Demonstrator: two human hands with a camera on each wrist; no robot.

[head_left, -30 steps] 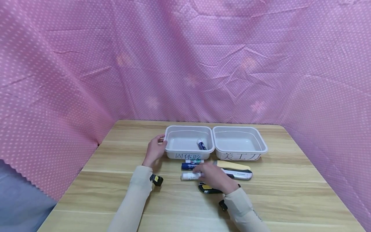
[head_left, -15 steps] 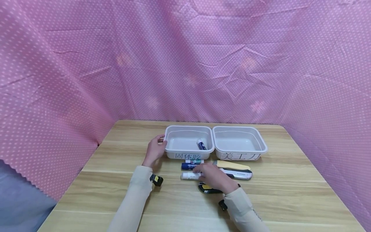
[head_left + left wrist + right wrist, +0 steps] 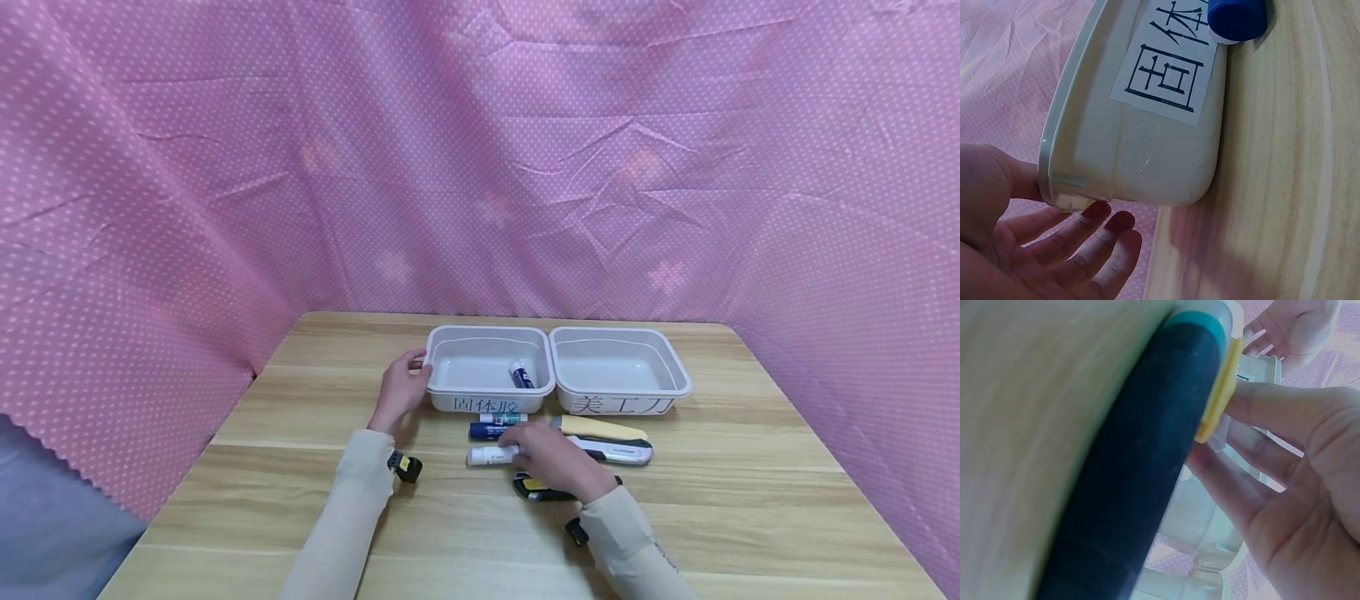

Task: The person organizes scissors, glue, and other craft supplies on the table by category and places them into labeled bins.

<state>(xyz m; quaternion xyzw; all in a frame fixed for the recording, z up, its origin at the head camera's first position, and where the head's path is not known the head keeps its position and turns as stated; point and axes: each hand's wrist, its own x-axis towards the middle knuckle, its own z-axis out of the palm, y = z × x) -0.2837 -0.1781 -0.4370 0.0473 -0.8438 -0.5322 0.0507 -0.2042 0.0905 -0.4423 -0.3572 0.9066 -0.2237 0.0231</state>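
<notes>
My right hand (image 3: 551, 458) pinches a white glue stick (image 3: 491, 455) lying low over the table, thumb and fingertips at its right end. In the right wrist view, the black utility knife (image 3: 1141, 425) with a yellow slider (image 3: 1219, 394) fills the foreground and partly hides the fingertips. At the left plastic box (image 3: 487, 403), my left hand (image 3: 403, 387) touches the end by the rim. Its thumb meets the rim and its fingers stretch loosely under it in the left wrist view. A blue-and-white glue stick (image 3: 521, 374) lies inside that box.
A second white box (image 3: 622, 403) adjoins on the right; both have Chinese labels. In front lie a blue glue stick (image 3: 486, 430), a green-and-white glue stick (image 3: 504, 417), a yellow utility knife (image 3: 600, 428) and a white-and-black one (image 3: 618, 451). Pink dotted cloth (image 3: 480, 167) hangs behind.
The white glue stick's free end has shifted very slightly left under my right hand. Both hands otherwise stay in place, and the boxes have not moved.
</notes>
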